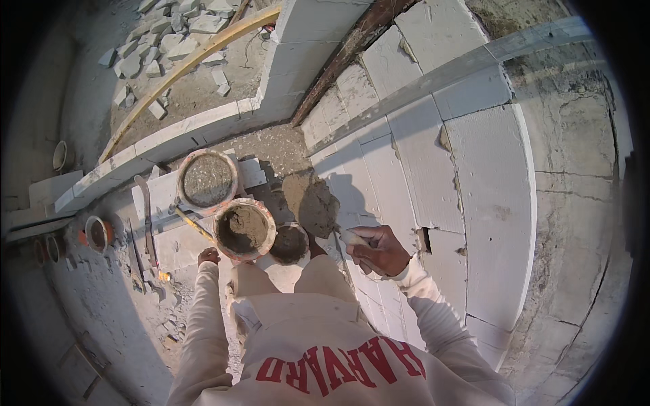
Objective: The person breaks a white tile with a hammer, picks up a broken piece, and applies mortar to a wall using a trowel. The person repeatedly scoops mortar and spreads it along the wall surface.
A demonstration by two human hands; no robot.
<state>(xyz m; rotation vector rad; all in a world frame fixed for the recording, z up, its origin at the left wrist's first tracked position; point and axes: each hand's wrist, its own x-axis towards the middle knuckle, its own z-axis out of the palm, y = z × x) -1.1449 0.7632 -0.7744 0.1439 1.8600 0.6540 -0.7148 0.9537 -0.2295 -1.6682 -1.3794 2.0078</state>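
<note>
My right hand (380, 251) is closed around the pale handle of a trowel (351, 237). Its blade points forward and left, covered with wet grey-brown mortar (319, 207), beside the white block wall (406, 179). Lower left, my left hand (208, 256) hangs with curled fingers close to a bucket of mortar (271, 237); nothing shows in it. That bucket is partly filled, its inner wall smeared. Tucked beside it near my knees is a smaller dark bucket (289, 243) with some mortar. A larger round tub (235, 181) behind them holds grey, wet-looking material.
A yellow-handled tool (193, 224) leans by the buckets. Left of it lie a hand saw (146, 220) and other tools. A low block wall (162, 140) runs ahead, with a curved-looking wooden beam (196, 57) and broken block rubble (169, 40) beyond. Another bucket (99, 234) stands far left.
</note>
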